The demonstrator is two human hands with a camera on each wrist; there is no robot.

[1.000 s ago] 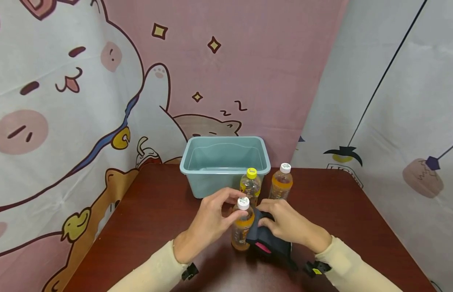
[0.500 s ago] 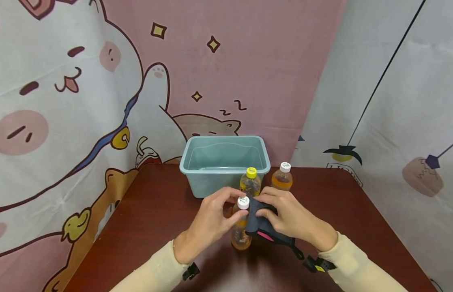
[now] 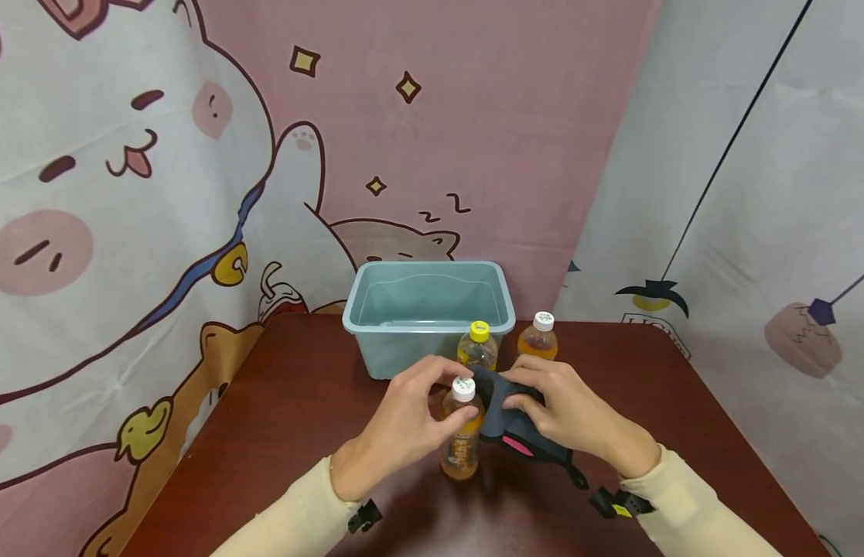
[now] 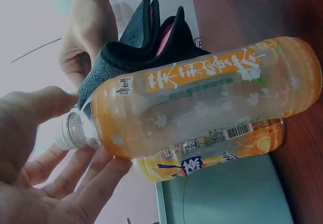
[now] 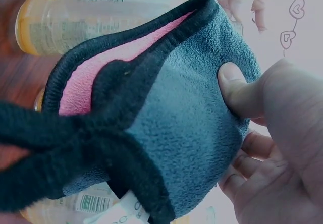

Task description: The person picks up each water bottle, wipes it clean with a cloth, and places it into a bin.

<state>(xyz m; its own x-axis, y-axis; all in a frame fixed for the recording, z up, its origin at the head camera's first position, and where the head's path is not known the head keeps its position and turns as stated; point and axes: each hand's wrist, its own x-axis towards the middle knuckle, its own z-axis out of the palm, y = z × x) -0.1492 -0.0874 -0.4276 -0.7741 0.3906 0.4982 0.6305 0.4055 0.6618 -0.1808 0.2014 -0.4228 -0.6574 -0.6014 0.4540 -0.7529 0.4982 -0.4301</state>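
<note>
A clear drink bottle (image 3: pixel 460 456) with a white cap and orange label stands upright on the brown table. My left hand (image 3: pixel 407 425) steadies it at the neck, thumb on one side and fingers on the other, as the left wrist view shows. My right hand (image 3: pixel 564 414) pinches a folded grey cloth (image 3: pixel 511 414) between thumb and fingers. The cloth has black edging, a pink underside and a hanging loop. It hangs just right of the bottle, its folded edge close by the bottle's shoulder. In the right wrist view the cloth (image 5: pixel 186 118) hides part of the bottles.
Right behind the held bottle stands a yellow-capped bottle (image 3: pixel 478 352). Another white-capped bottle (image 3: pixel 539 340) is at the back right, its lower part hidden by my right hand. A light blue plastic bin (image 3: pixel 404 348) sits at the table's back edge, before a printed cloth backdrop.
My right hand has drawn the cloth a little up and to the right, uncovering more of the bottle's label. My left hand stays at the bottle's neck.
</note>
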